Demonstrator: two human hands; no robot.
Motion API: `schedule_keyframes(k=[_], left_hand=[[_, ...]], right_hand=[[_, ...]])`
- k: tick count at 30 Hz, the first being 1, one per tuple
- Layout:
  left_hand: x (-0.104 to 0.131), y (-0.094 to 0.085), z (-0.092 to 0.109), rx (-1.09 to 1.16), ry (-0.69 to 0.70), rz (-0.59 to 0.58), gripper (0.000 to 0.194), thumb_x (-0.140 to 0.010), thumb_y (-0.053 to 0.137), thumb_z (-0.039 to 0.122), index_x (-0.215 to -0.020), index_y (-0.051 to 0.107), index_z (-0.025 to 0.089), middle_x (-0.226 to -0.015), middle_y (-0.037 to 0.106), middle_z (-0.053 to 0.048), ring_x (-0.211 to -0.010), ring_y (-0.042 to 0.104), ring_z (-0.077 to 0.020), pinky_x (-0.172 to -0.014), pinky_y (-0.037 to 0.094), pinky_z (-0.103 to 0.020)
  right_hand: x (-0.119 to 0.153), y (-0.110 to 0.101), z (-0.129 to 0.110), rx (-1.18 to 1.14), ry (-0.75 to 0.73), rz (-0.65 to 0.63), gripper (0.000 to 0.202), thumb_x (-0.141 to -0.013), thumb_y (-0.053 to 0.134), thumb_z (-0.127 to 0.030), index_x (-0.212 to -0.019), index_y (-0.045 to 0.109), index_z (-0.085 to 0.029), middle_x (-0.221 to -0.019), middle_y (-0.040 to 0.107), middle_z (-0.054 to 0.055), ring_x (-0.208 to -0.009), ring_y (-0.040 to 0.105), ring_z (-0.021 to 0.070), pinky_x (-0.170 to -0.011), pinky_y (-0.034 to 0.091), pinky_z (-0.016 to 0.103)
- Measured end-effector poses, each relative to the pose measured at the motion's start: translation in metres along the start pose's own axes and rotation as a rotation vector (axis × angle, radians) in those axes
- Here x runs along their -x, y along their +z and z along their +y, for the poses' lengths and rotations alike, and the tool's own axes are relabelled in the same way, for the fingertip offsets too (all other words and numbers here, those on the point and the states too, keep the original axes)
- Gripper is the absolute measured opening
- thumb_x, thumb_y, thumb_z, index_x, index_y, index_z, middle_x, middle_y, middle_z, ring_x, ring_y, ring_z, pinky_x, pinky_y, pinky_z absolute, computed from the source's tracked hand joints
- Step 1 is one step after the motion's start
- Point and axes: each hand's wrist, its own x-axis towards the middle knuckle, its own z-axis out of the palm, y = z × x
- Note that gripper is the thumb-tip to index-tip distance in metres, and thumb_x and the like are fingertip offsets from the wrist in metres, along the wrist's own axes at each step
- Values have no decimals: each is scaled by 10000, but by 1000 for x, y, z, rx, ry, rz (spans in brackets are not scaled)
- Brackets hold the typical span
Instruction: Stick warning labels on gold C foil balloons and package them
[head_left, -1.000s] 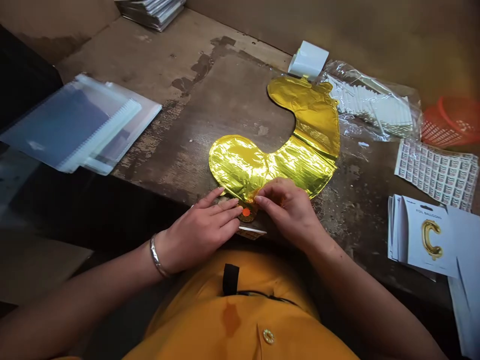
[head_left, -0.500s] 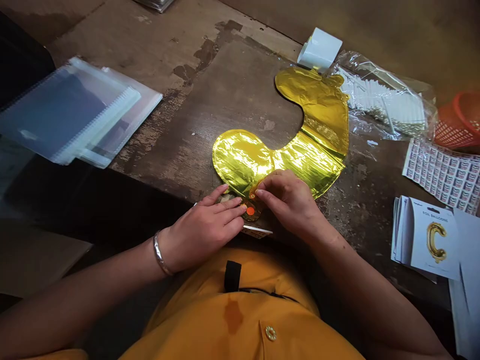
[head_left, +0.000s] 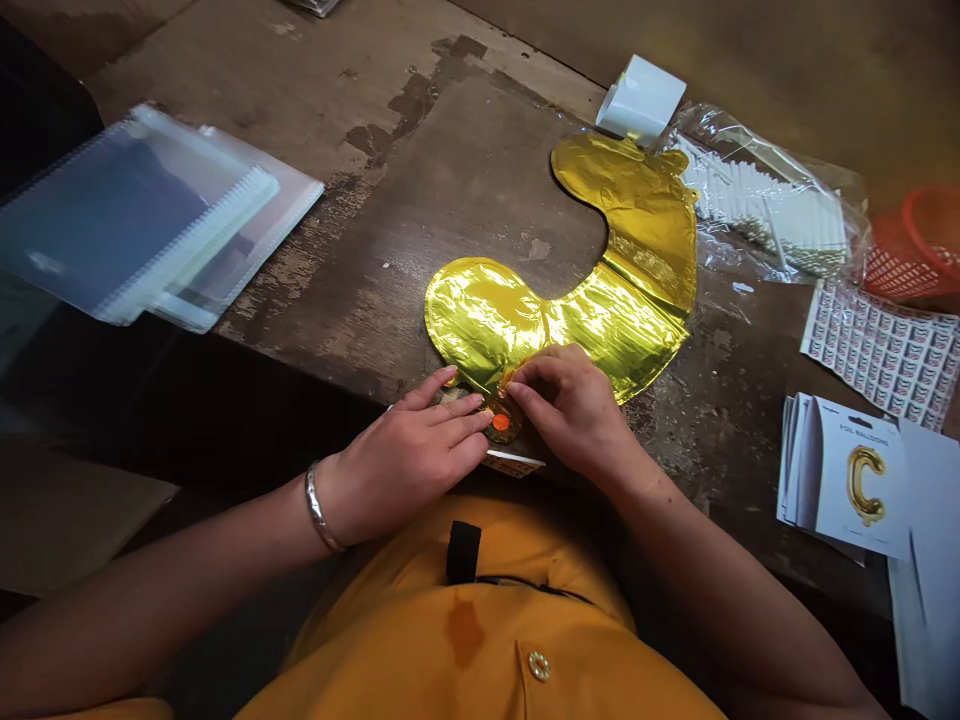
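Observation:
A flat gold foil balloon (head_left: 487,305), curved like a letter C, lies on the worn dark table. My left hand (head_left: 424,450) rests with fingers stretched out at the balloon's near edge, its fingertips beside a small tab with an orange dot (head_left: 500,422). Thumb and forefinger of my right hand (head_left: 574,405) are pinched together at the balloon's neck, just above that dot. Whether they also hold something small is hidden. Under the tab, a white printed strip (head_left: 514,463) sticks out at the table edge.
Clear plastic sleeves (head_left: 150,220) lie at the left. On the right are a white roll (head_left: 641,98), a bag of white sticks (head_left: 765,205), a red basket (head_left: 911,245), a sticker sheet (head_left: 881,350) and printed balloon cards (head_left: 862,480).
My right hand's pinched fingers have shifted very slightly left along the balloon's neck. My left hand stays in place, and the view has tilted a little.

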Motion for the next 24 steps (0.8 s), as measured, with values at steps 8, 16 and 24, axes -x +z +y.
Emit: schedule_keyframes(k=[8, 16, 24], left_hand=[[-1, 4, 1, -6, -20, 39, 172, -950, 475, 123, -942, 645, 154, -1085, 729, -29, -1154, 619, -193, -1201, 216, -440], [-2, 8, 1, 4, -58, 58, 162, -935, 490, 126, -958, 643, 172, -1064, 734, -22, -1127, 633, -174, -1204, 191, -427], [-1, 4, -3, 64, -51, 19, 157, -940, 490, 144, -923, 646, 158, -1118, 693, -60, -1105, 624, -166, -1168, 282, -428]], right_hand=[[3, 10, 5, 290, 61, 133, 288, -765, 720, -411, -879, 587, -183, -866, 623, 73, -844, 528, 243, -744, 425, 379], [9, -13, 7, 447, -256, 222, 168, -903, 498, -177, -967, 652, -156, -978, 669, 123, -909, 593, 234, -816, 515, 382], [28, -4, 20, 185, -492, -75, 300, -910, 541, -147, -1184, 655, -189, -1211, 683, 73, -1176, 597, 212, -1021, 501, 389]])
